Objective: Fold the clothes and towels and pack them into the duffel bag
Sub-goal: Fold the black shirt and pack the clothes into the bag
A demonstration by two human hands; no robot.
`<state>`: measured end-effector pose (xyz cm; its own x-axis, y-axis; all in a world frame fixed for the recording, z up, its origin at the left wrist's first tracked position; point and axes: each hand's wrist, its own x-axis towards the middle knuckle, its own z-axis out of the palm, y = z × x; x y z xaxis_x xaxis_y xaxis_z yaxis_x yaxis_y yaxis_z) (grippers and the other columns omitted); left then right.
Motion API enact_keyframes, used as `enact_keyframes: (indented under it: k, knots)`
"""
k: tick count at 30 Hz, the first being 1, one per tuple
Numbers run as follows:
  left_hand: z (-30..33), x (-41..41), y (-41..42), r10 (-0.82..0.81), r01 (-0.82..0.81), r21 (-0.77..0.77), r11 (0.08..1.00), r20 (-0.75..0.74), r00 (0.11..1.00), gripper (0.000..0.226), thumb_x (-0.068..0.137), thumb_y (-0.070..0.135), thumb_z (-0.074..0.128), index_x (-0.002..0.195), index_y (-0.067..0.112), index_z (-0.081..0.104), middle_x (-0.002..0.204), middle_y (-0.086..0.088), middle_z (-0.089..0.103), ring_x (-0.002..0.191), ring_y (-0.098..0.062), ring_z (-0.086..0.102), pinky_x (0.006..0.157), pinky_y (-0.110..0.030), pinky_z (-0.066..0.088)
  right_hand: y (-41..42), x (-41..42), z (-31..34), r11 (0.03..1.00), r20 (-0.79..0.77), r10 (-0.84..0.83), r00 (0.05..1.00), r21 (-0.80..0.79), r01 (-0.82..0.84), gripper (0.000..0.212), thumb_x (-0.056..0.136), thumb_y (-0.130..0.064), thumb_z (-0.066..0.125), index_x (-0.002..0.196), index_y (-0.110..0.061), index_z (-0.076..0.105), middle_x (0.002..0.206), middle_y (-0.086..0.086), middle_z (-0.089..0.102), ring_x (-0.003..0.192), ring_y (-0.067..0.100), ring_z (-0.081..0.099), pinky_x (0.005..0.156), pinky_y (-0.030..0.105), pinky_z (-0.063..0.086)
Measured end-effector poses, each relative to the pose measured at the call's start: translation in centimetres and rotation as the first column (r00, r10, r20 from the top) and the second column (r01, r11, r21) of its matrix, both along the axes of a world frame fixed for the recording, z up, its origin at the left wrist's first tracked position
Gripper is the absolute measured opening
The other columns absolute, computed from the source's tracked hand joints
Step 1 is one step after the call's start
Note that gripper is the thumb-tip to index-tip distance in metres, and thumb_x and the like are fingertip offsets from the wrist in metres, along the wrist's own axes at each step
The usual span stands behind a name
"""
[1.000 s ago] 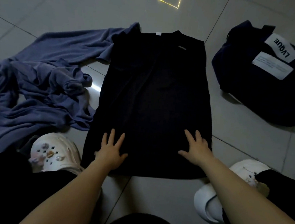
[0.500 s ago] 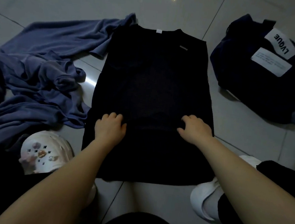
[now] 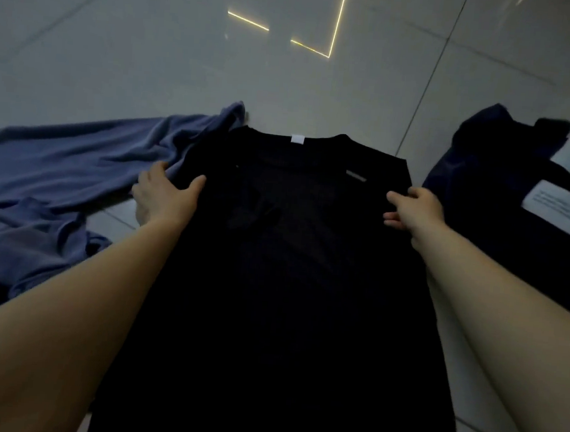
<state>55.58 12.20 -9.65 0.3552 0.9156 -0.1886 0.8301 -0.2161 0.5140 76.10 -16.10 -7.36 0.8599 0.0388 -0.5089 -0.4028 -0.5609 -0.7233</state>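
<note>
A black shirt lies flat on the tile floor. Its long way runs straight out from the person, with the neck at the far end and the bottom edge close to the body. A small white tag shows where the neck is.

The left hand is at the shirt's left edge, up near the shoulder. Its thumb lies on top of the black cloth and its fingers reach round the edge, so it looks like it holds that side. The fingertips are hidden, so the hold cannot be seen for sure. The right hand is at the right edge, at about the same height. Its fingers are curled on the cloth there and seem to pinch it.

Both hands are the same way up the shirt, one on each side, so neither is nearer. The neck is just past the hands and the bottom edge is behind them, near the person. My guess is that the next move folds the shirt across its long way, so the top and bottom meet.

A blue cloth lies in a heap to the left, touching the shirt's left shoulder. The bag sits to the right, near the right hand but apart from the shirt. Nothing seems packed from this shirt yet.
</note>
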Motion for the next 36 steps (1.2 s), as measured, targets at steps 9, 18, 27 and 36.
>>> enact_keyframes:
  k: [9, 18, 27, 36]
  knots:
    - [-0.2, 5.8, 5.0, -0.158, 0.179, -0.232, 0.956, 0.106, 0.982, 0.047, 0.081, 0.033, 0.074, 0.118, 0.008, 0.062, 0.112, -0.013, 0.066, 0.101, -0.031, 0.062, 0.093, -0.045, 0.050, 2.9, 6.2, -2.0, 0.952, -0.201, -0.167, 0.965, 0.222, 0.210, 0.019, 0.089, -0.007, 0.066, 0.101, -0.012, 0.052, 0.095, 0.003, 0.050, 0.064, 0.008, 0.045, 0.044, 0.016, 0.049]
    - [6.8, 9.5, 6.5, -0.038, 0.176, -0.295, 0.939, 0.420, 0.907, 0.013, 0.099, 0.013, 0.050, 0.110, 0.010, 0.056, 0.076, -0.002, 0.052, 0.056, -0.006, 0.053, 0.038, -0.013, 0.041, 5.2, 9.2, 5.4, 0.838, -0.048, -0.144, 0.988, 0.525, 0.148, 0.012, 0.097, -0.005, 0.051, 0.091, -0.016, 0.052, 0.093, 0.005, 0.059, 0.072, 0.021, 0.063, 0.054, 0.031, 0.058]
    - [14.4, 5.8, 5.1, -0.022, 0.399, -0.482, 0.780, 0.615, 0.788, 0.022, 0.097, -0.005, 0.043, 0.084, 0.010, 0.053, 0.088, -0.006, 0.055, 0.078, -0.011, 0.060, 0.058, -0.017, 0.055, 4.6, 4.7, 10.9, 0.912, 0.091, 0.294, 0.951, 0.272, -0.308, 0.026, 0.090, 0.007, 0.056, 0.107, -0.013, 0.053, 0.088, 0.010, 0.060, 0.052, 0.008, 0.066, 0.052, 0.022, 0.057]
    - [7.3, -8.8, -3.4, -0.713, 0.561, -0.517, 0.646, -0.148, 0.685, 0.071, 0.072, 0.024, 0.083, 0.135, 0.019, 0.049, 0.119, -0.002, 0.060, 0.110, -0.017, 0.057, 0.084, -0.019, 0.039, -6.7, -6.1, 6.1, 0.571, -0.160, 0.734, 0.660, -0.379, -0.728, 0.023, 0.087, -0.005, 0.065, 0.083, -0.028, 0.064, 0.102, 0.002, 0.064, 0.094, 0.019, 0.061, 0.081, 0.029, 0.049]
